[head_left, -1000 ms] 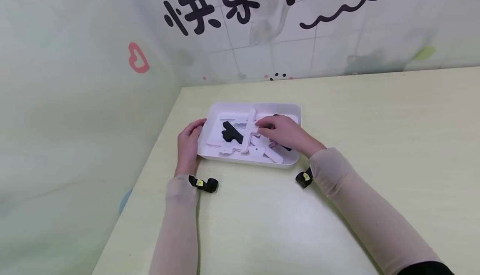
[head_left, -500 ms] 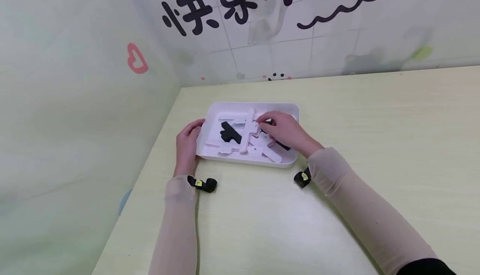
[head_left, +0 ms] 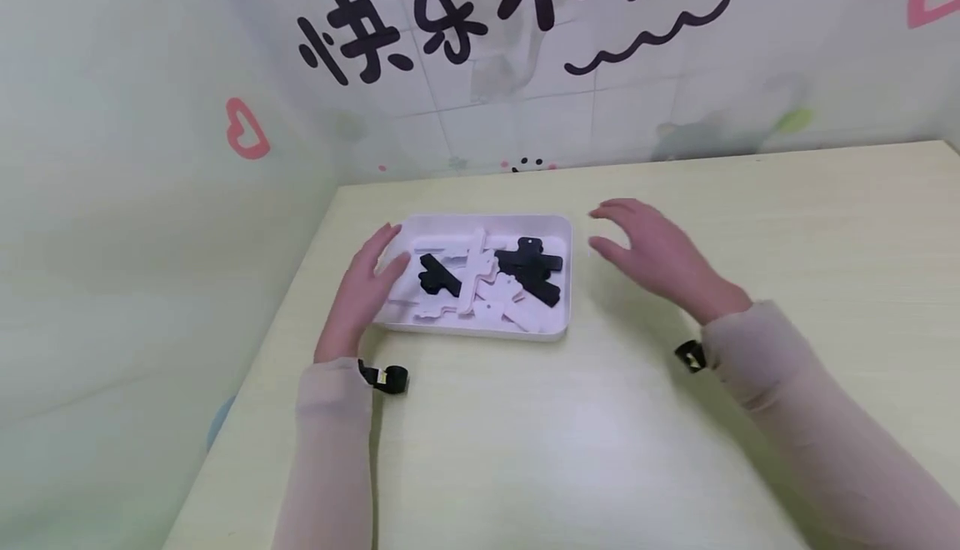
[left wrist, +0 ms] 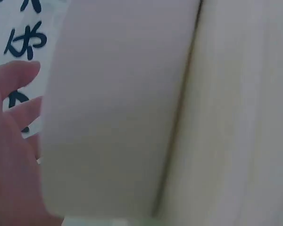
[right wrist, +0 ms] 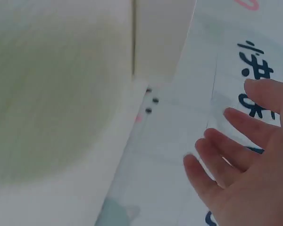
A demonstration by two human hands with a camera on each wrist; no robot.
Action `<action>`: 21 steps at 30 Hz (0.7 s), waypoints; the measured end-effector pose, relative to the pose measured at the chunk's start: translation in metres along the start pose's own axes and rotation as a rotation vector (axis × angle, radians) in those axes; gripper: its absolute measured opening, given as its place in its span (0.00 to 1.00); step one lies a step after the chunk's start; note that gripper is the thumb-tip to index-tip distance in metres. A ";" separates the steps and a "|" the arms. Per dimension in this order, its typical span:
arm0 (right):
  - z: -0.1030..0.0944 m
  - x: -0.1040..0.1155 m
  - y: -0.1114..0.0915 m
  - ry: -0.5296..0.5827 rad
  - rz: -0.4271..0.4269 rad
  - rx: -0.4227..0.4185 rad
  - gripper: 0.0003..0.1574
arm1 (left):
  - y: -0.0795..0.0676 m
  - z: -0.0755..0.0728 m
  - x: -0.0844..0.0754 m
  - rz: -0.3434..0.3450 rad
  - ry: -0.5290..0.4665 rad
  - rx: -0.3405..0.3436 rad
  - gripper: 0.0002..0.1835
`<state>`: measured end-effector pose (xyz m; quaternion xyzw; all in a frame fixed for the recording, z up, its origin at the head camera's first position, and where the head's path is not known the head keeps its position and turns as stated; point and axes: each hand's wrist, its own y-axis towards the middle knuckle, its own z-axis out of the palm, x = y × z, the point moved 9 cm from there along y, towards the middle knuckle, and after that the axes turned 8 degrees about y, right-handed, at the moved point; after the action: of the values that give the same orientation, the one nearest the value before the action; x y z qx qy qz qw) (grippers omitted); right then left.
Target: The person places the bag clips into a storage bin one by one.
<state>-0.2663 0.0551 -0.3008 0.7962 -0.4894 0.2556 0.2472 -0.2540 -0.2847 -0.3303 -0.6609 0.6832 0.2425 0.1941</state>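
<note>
A shallow white tray (head_left: 465, 330) holds flat white pieces (head_left: 474, 271) and black pieces (head_left: 530, 265), some with stepped, notched outlines. One more black piece (head_left: 439, 275) lies toward the tray's left. My left hand (head_left: 362, 287) is at the tray's left end, thumb and fingers spread; whether it touches the rim cannot be told from the head view. Its fingers (left wrist: 19, 77) look relaxed beside the tray's wall (left wrist: 113, 108) in the left wrist view. Off the tray's right end, my right hand (head_left: 663, 258) is raised with parted fingers and holds nothing.
A pale wooden table (head_left: 570, 450) bears the tray near its back left. Behind it stands a wall hanging (head_left: 547, 108) with black characters, and a pale green wall (head_left: 150, 283) rises at the left. Each wrist wears a small black camera (head_left: 393, 379).
My right hand has left the pieces in the tray and moved right, its fingers spreading apart. My left hand's grip on the tray's left edge has loosened. The head view has shifted slightly.
</note>
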 end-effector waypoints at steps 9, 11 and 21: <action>-0.052 -0.085 -0.046 -0.340 0.187 0.074 0.44 | 0.024 0.031 -0.077 0.042 0.349 0.153 0.33; -0.058 -0.100 -0.055 -0.350 0.225 0.080 0.42 | 0.030 0.039 -0.079 0.027 0.403 0.189 0.34; -0.065 -0.121 -0.068 -0.370 0.280 0.098 0.47 | 0.030 0.035 -0.053 -0.047 0.539 0.208 0.38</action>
<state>-0.2629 0.2030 -0.3403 0.7650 -0.6189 0.1608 0.0766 -0.2836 -0.2210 -0.3257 -0.6936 0.7159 -0.0175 0.0780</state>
